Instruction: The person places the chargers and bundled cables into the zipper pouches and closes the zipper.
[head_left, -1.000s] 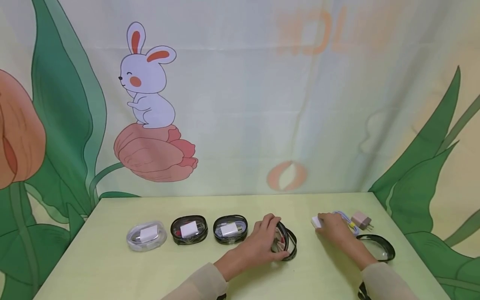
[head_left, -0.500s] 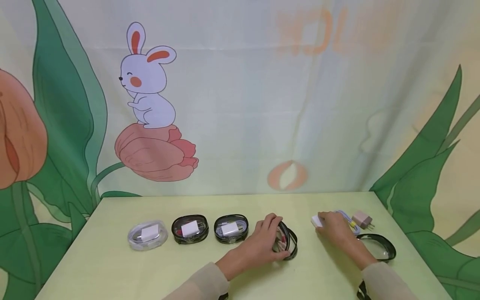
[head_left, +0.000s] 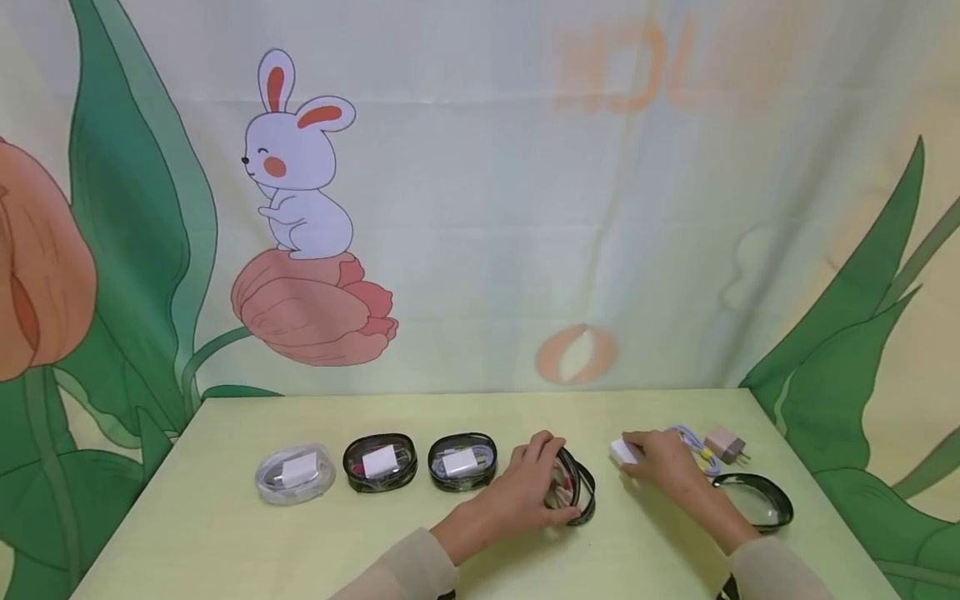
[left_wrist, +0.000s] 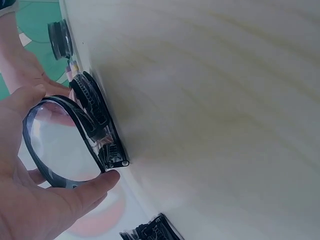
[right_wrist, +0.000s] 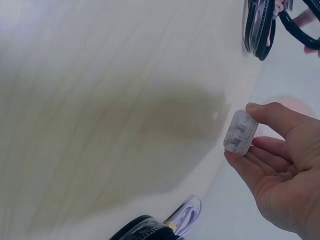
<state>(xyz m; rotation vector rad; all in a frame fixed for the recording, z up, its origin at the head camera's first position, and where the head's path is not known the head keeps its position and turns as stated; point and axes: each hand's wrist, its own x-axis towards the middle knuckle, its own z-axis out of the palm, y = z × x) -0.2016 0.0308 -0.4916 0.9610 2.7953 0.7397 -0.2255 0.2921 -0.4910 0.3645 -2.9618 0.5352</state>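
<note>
Holding a clear plastic oval case with black zipper trim (head_left: 587, 498) open on a pale yellow-green desk (head_left: 585, 567), gripping the raised lid between the bent thumb and fingers of the left hand (head_left: 517, 492). Showing something reddish through the film, too unclear to name. Pinching a small white plastic charger block (head_left: 622, 452) between thumb and fingertips of the right hand (head_left: 667, 467), just beside the case and apart from it, not yet putting the block inside. Judging by the layout, getting past halfway in filling cases. Showing three seemingly finished in a row further left, each carrying a white block: a black-trimmed clear oval case with bluish cable (head_left: 462, 483), a black-trimmed clear oval case with red bits inside (head_left: 380, 483), and a whitish clear oval case (head_left: 270, 490). Leaving apparently undone, over to the right, a pale blue coiled cable with a yellow tie (head_left: 703, 452), a pinkish cube-shaped plug adapter with prongs (head_left: 724, 445) and another black-rimmed clear oval case (head_left: 785, 507). Facing, beyond everything, a printed fabric backdrop with a white rabbit (head_left: 480, 208).
</note>
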